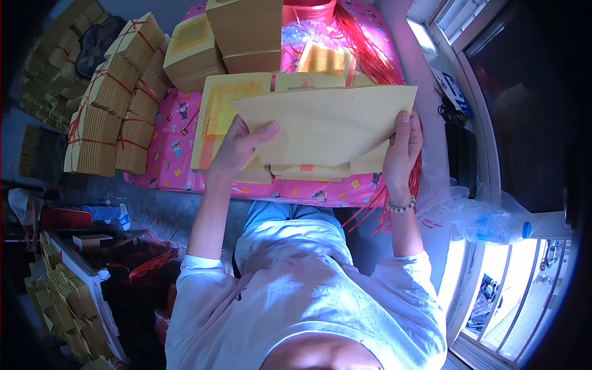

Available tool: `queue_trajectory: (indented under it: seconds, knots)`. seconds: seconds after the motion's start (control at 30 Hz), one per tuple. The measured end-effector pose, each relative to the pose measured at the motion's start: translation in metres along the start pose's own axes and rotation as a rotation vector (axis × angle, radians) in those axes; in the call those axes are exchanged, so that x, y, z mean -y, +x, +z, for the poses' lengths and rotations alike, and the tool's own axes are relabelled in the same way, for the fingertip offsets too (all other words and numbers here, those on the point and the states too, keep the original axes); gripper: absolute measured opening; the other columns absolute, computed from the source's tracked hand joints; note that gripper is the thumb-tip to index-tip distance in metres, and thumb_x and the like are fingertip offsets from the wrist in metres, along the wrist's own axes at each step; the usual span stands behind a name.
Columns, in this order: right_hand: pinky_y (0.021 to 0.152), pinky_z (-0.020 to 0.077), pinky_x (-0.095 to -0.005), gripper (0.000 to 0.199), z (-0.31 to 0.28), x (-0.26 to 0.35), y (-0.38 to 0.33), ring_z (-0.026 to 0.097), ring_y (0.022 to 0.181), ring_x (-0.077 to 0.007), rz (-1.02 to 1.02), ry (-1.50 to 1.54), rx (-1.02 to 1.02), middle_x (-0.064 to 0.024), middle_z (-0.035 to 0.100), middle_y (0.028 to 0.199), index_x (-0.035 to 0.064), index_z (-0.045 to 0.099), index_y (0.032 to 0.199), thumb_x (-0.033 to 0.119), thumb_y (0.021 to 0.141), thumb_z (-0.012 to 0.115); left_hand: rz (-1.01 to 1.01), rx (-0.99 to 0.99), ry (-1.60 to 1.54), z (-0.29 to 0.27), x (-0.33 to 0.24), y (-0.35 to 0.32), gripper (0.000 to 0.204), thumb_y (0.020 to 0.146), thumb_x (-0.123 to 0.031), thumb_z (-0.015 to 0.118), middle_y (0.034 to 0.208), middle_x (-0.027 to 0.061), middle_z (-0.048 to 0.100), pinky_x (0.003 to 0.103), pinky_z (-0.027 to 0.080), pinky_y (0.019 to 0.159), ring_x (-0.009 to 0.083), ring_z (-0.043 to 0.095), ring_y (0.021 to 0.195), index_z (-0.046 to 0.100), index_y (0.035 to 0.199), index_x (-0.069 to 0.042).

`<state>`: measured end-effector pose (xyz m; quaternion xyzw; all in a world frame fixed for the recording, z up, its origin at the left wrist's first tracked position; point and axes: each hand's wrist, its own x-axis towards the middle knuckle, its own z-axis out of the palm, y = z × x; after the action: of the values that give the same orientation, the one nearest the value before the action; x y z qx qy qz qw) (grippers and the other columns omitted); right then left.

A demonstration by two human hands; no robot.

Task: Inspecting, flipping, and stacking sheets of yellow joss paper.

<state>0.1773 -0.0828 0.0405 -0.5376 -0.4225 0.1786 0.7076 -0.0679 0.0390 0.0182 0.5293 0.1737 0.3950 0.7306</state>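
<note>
Between my two hands a wide sheet of tan paper (pixel 327 126) is held up, a little bowed along its lower edge. My left hand (pixel 243 142) grips its left end with the thumb on top. At the other end my right hand (pixel 404 145), with a beaded bracelet on the wrist, pinches the paper's edge. Whether it is one sheet or a thin stack, I cannot tell. Beneath it lie stacks of yellow paper (pixel 213 123) with gold squares and orange-red bands, partly hidden by the sheet. Red strings (pixel 373 52) hang along the right side.
A pink patterned cover (pixel 172 132) lies under the stacks. Bundles tied with red string (pixel 98 117) stand at the left, with tall paper blocks (pixel 243 37) at the far side. A red basin (pixel 311 11) is behind. A plastic bottle (pixel 502 228) in clear wrapping is by the right window.
</note>
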Motion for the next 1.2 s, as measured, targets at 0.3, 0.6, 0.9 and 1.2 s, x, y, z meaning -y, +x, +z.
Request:
queue_trajectory:
  seconds: [0.3,0.6,0.9,1.2]
  knots:
    - [0.081,0.0468,-0.0217,0.026,0.006,0.013,0.001,0.058,0.095,-0.0067,0.377,0.565,-0.006,-0.0003,0.063,0.103,0.006,0.059,0.109,0.027,0.097,0.049,-0.217,0.058,-0.518,0.012,0.011,-0.012,0.05,0.082,-0.013,0.062,0.118,0.0095,0.056,0.035,0.045,0.092,0.0224,0.055,0.109,0.044,0.128,-0.004]
    - [0.085,0.0456,-0.0241,0.033,-0.004,0.012,-0.008,0.057,0.101,-0.0096,0.214,0.422,-0.017,-0.0054,0.061,0.113,0.0027,0.053,0.12,0.025,0.099,0.043,-0.123,0.219,-0.785,0.033,0.007,-0.022,0.057,0.082,-0.017,0.064,0.124,0.0133,0.053,0.04,0.044,0.096,0.0277,0.053,0.115,0.041,0.132,-0.003]
    - [0.065,0.0401,-0.0166,0.025,0.003,0.009,-0.006,0.05,0.073,-0.0001,0.126,0.182,-0.057,0.0035,0.06,0.084,0.0052,0.058,0.099,0.025,0.099,0.043,-0.136,0.161,-0.869,0.044,0.011,-0.034,0.059,0.086,-0.025,0.059,0.13,0.0133,0.049,0.042,0.042,0.098,0.0279,0.051,0.118,0.037,0.136,-0.004]
    - [0.082,0.0505,-0.0282,0.037,0.022,0.004,-0.018,0.061,0.094,-0.0139,0.668,0.711,0.155,-0.0076,0.061,0.111,0.0033,0.051,0.121,0.031,0.098,0.041,-0.152,0.315,-1.094,0.06,0.027,-0.025,0.051,0.093,-0.026,0.048,0.132,0.0113,0.048,0.041,0.039,0.101,0.0279,0.049,0.121,0.035,0.138,-0.006]
